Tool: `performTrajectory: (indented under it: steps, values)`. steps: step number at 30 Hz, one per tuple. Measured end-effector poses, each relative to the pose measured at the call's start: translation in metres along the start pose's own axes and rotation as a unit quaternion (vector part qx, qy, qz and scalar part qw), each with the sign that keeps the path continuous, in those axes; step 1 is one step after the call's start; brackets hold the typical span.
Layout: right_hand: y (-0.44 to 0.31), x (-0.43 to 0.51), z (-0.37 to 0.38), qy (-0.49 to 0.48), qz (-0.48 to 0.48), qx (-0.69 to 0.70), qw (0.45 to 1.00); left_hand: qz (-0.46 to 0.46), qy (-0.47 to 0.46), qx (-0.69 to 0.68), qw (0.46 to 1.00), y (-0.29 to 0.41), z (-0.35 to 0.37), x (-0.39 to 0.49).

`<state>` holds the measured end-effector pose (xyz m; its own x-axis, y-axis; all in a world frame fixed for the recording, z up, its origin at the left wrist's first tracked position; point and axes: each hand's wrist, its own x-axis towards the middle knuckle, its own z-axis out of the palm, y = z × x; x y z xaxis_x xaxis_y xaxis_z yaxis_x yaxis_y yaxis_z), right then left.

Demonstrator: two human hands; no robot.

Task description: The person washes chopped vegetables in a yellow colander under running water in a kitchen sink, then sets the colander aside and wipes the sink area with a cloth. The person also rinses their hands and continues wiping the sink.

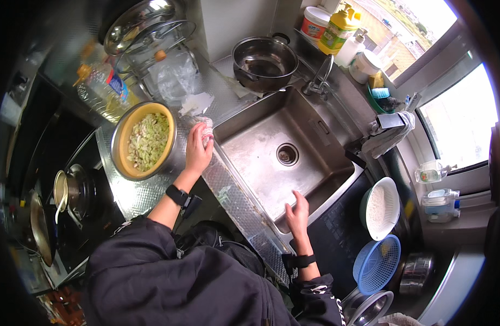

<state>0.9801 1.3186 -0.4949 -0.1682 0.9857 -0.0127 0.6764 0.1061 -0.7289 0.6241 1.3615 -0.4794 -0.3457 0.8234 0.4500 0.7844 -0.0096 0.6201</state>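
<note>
My left hand point(199, 150) is on a crumpled red-and-white cloth point(207, 129) at the counter's edge, left of the sink, its fingers bent over the cloth. Beside it, a yellow colander point(125, 129) set in a metal bowl holds chopped green vegetables point(149, 142). Over the near right corner of the stainless steel sink point(258, 163) is my right hand point(298, 214), with thumb and fingers apart and nothing held. The sink has a round drain point(287, 155) and no standing water shows. Each wrist wears a black band.
A steel pot point(265, 65) stands behind the sink, near the faucet point(320, 77). An oil bottle point(107, 91) is at the left, by a stovetop with pans. On the right are a white basket of rice-like grains point(382, 208), a blue basket point(376, 265) and metal bowls.
</note>
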Motion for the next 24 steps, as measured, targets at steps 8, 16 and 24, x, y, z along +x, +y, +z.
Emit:
performTrajectory:
  steps: [8, 16, 24]
  values:
    - [0.074, -0.027, -0.016, 0.051, 0.178, -0.307, 0.934, -0.112, -0.141, 0.322, 0.929, -0.077, 0.091, 0.013]
    - [0.079, -0.026, -0.013, 0.075, 0.183, -0.315, 0.928, 0.064, -0.157, 0.046, 0.984, -0.002, 0.178, 0.086]
    - [0.082, -0.026, -0.013, 0.096, 0.200, -0.293, 0.930, 0.020, -0.177, -0.137, 0.974, 0.114, 0.359, 0.144]
